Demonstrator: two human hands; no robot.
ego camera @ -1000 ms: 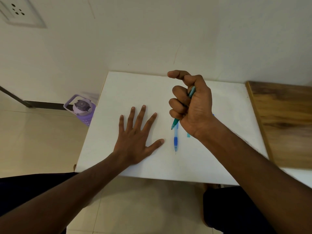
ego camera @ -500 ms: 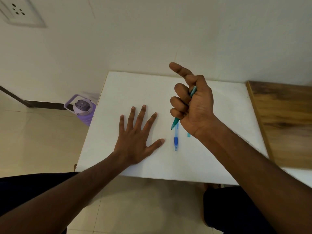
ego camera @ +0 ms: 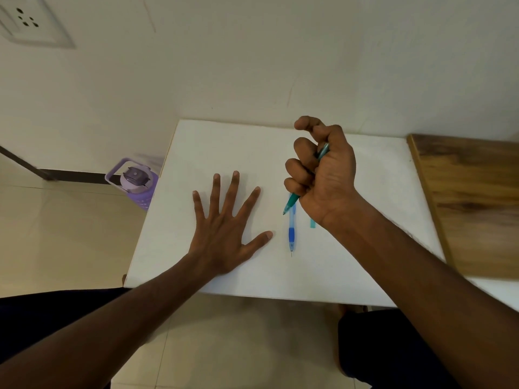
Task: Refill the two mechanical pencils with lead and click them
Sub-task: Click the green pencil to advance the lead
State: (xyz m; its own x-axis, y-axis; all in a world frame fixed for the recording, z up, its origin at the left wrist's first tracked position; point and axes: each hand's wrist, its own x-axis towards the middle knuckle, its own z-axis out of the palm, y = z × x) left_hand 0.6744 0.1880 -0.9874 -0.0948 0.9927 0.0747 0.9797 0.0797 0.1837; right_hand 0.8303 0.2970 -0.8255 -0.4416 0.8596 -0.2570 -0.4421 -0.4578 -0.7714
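The green mechanical pencil (ego camera: pixel 292 203) is enclosed in the grip of the right hand (ego camera: pixel 325 175), whose fingers are curled round its barrel; its long axis is tilted, with the tip pointed down and toward the left hand and the cap end raised beside the bent thumb (ego camera: pixel 306 123), so a click is judged to be made from that thumb. The blue mechanical pencil (ego camera: pixel 291 234) is laid flat on the white table (ego camera: pixel 224 141), just below that fist, its tip turned toward the near edge; the right hand is the nearer. The left hand (ego camera: pixel 224 226) is spread flat on the table, holding nothing. A pale blue-green piece (ego camera: pixel 312 223), mostly hidden by the wrist, cannot be identified.
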